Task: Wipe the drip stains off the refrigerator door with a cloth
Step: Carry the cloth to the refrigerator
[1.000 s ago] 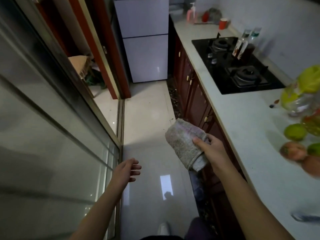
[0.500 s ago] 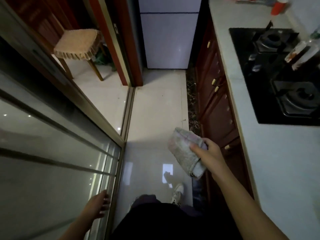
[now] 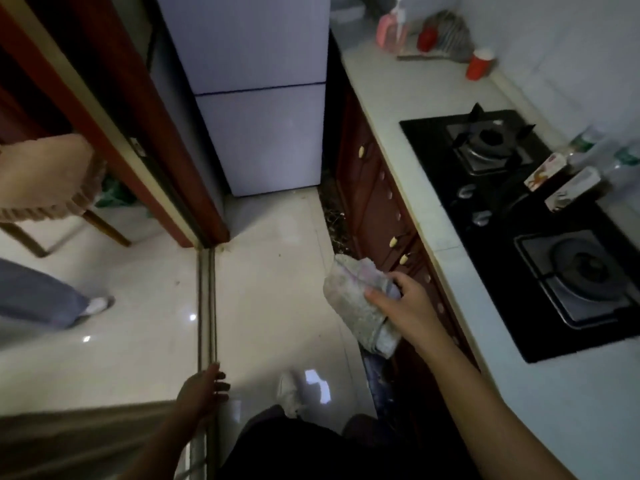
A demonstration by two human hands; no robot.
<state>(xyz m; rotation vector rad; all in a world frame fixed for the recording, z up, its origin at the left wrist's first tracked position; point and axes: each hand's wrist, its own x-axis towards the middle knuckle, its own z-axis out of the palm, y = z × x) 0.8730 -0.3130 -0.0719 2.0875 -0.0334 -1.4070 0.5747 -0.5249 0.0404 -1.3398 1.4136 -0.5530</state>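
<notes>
A white refrigerator (image 3: 263,98) stands at the far end of the narrow kitchen floor, its two doors facing me. No stains show on them at this distance. My right hand (image 3: 405,306) grips a folded grey cloth (image 3: 356,303) with faint pink stripes, held above the floor beside the lower cabinets. My left hand (image 3: 202,393) hangs low at the bottom left with loose fingers, beside the floor track of the sliding door, and holds nothing.
Dark red cabinets (image 3: 377,195) and a white counter (image 3: 408,109) with a black gas hob (image 3: 526,216) run along the right. A red door frame (image 3: 166,147) stands left of the refrigerator. A chair (image 3: 48,181) and another person's leg (image 3: 45,299) are at left.
I have walked closer to the refrigerator, which now looks larger. The glass sliding door has passed behind on the left. My right hand still holds the cloth; my left hand stays low.
</notes>
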